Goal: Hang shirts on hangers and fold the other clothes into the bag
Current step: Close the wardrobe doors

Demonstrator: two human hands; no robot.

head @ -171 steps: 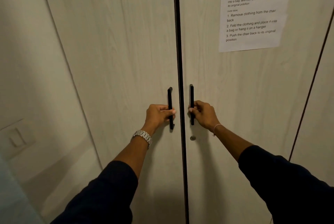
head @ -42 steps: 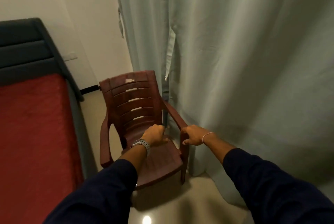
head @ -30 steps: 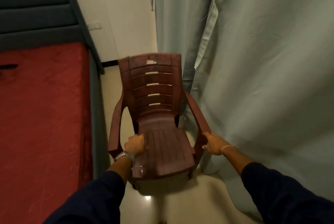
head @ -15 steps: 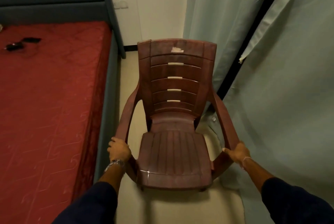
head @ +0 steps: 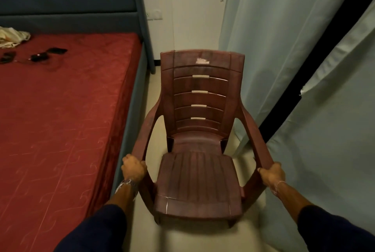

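Shirts, hangers, bag: none in view, so hanging and folding look finished or happen elsewhere, can't tell which. Only cloth visible is a pale crumpled piece [head: 12, 36] at far corner of the red bed [head: 60, 119]. Chair [head: 199, 150] bare, between bed and curtain [head: 304, 69]. Left hand [head: 134, 167] wrapped round left armrest front, right hand [head: 272, 173] wrapped round right armrest front. Versus half a second back: same grips, chair more square to viewer, more of the bed showing. Seconds earlier both hands were on wardrobe handles
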